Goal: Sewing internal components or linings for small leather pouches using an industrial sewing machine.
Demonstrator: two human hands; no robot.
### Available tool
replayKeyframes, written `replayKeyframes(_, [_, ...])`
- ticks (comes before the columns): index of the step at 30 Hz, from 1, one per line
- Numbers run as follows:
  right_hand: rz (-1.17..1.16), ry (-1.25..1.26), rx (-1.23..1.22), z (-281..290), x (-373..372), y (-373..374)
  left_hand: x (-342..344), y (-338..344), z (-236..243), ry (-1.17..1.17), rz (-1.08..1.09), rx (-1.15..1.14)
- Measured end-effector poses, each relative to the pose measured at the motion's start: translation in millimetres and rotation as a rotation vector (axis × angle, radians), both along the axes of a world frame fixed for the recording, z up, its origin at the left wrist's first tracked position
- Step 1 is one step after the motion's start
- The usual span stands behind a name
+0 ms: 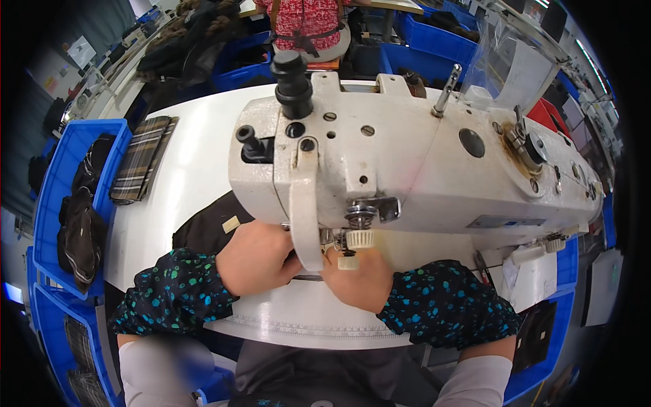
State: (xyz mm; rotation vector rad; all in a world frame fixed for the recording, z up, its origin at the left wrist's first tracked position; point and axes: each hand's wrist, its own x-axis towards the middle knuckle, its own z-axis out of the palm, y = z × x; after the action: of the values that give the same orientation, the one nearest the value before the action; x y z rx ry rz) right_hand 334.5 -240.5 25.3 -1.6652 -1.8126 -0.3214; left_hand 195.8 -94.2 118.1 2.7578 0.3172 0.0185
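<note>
A white industrial sewing machine (407, 163) spans the table in front of me. Under its head, on the left, lies a piece of dark brown fabric (203, 227) with a small cream tag (231, 224) on it. My left hand (256, 258) is closed at the fabric's near edge, its fingers curled beside the needle area. On the other side of the needle area is my right hand (359, 277), fingers bent inward; the machine's tension knobs (359, 239) and white lever partly hide them. A narrow dark strip shows between the hands. Needle and presser foot are mostly hidden.
Folded plaid fabric (142, 159) lies at the table's left, beside a blue bin (51, 203) of dark pieces. A printed ruler strip (305, 330) runs along the front edge. Dark-handled tweezers or scissors (483, 268) lie at right. A person in red (306, 27) sits ahead.
</note>
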Motion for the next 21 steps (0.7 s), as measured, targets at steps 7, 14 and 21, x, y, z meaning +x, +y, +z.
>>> replayKeyframes(7, [0.055, -0.008, -0.127, 6.5, 5.8, -0.1, 2.3, -2.1, -9.7, -0.183, -0.061, -0.096])
replayKeyframes(14, [0.052, 0.062, -0.171, 9.3, 6.2, -2.6, -0.6, -0.3, -12.0, -0.133, -0.032, -0.083])
replayKeyframes(21, [0.046, 0.192, -0.167, -4.5, 6.9, 0.7, -5.0, 15.0, -26.6, -0.291, 0.141, -0.356])
